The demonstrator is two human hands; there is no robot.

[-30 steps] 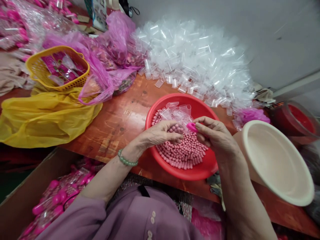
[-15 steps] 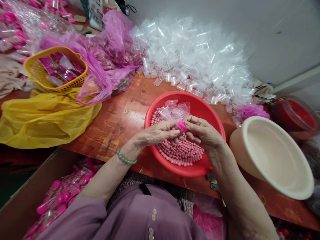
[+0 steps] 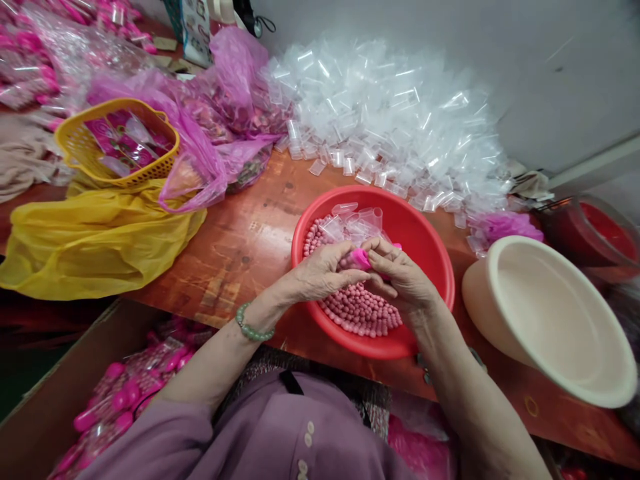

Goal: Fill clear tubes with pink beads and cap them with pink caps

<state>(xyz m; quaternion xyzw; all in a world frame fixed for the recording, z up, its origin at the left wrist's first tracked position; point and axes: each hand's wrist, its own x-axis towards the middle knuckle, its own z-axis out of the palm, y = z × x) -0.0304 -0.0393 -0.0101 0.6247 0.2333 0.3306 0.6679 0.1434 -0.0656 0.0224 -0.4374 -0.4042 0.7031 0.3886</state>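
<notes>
My left hand (image 3: 325, 270) is closed around a small pink-ended tube (image 3: 359, 259); most of its body is hidden by the fingers. Fingers curled, my right hand (image 3: 403, 277) meets it from the other side. A bit of bright pink (image 3: 397, 246) shows behind the right fingers, its shape mostly hidden. Both hands are over a red basin (image 3: 435, 247). Inside the basin lie strings of pink beads (image 3: 360, 310) and, towards the back, several clear plastic tubes (image 3: 353, 225).
A big heap of clear tubes (image 3: 390, 113) lies behind the basin. At right stands a cream basin (image 3: 565, 320). To the left are a yellow basket (image 3: 145, 175), a yellow bag (image 3: 100, 240) and a pink plastic bag (image 3: 197, 167). A box below holds pink-capped tubes (image 3: 127, 393).
The pink end between my hands has turned to point more sideways, and my right fingers have shifted off its tip. The whole view has moved slightly.
</notes>
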